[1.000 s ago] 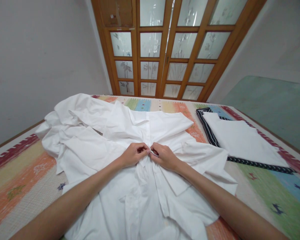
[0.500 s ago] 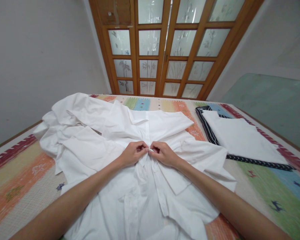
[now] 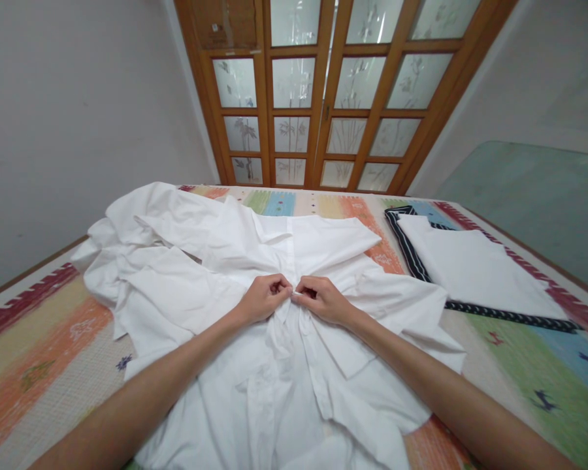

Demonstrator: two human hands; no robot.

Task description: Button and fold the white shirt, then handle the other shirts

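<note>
A wide white shirt (image 3: pixel 215 241) lies spread and rumpled across the middle of the view, its folds gathering toward the center. My left hand (image 3: pixel 266 297) pinches the white cloth near the front opening, thumb against fingers. Close by on the right, my right hand (image 3: pixel 322 299) pinches the facing edge of the same shirt. The fingertips of both hands nearly meet at the placket, and whatever small part lies between them is hidden. Below the hands, two loose fabric edges hang apart in creases.
The shirt rests on a colorful striped cloth (image 3: pixel 500 346) with small animal figures. To the right lie a folded white garment (image 3: pixel 475 267) and a black patterned one (image 3: pixel 409 251) under it. Beyond stand wood-framed glass doors (image 3: pixel 318 117). A pale greenish panel (image 3: pixel 529 202) is at far right.
Both hands keep their pinch at the same spot on the shirt, with only slight finger movement. The whole view has shifted very slightly.
</note>
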